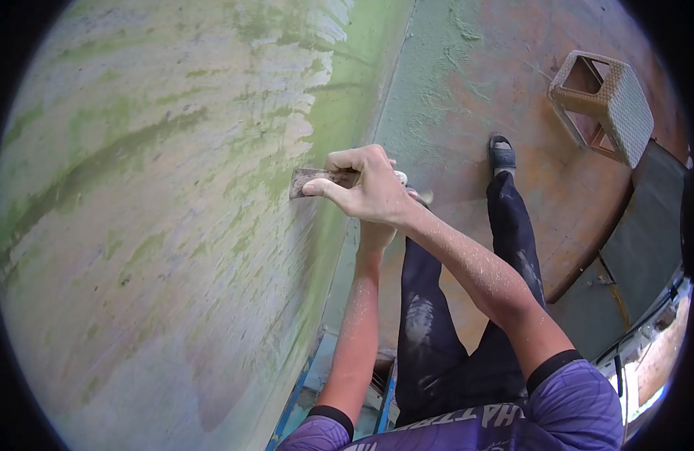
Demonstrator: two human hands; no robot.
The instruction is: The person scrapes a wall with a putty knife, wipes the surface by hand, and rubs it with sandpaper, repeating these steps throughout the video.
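Here, right hand (365,188) closed around scraper (317,180), blade flat against green-streaked wall (159,225); left hand (377,234) largely hidden behind, grip impossible to tell. Best kept at a shallow angle, pressure even.

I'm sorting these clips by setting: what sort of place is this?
Probably a building under renovation or repainting. Both hands, right hand over left hand, press a scraper against a wall of patchy, worn green paint. The bare floor is stained, with a woven stool tipped on its side.
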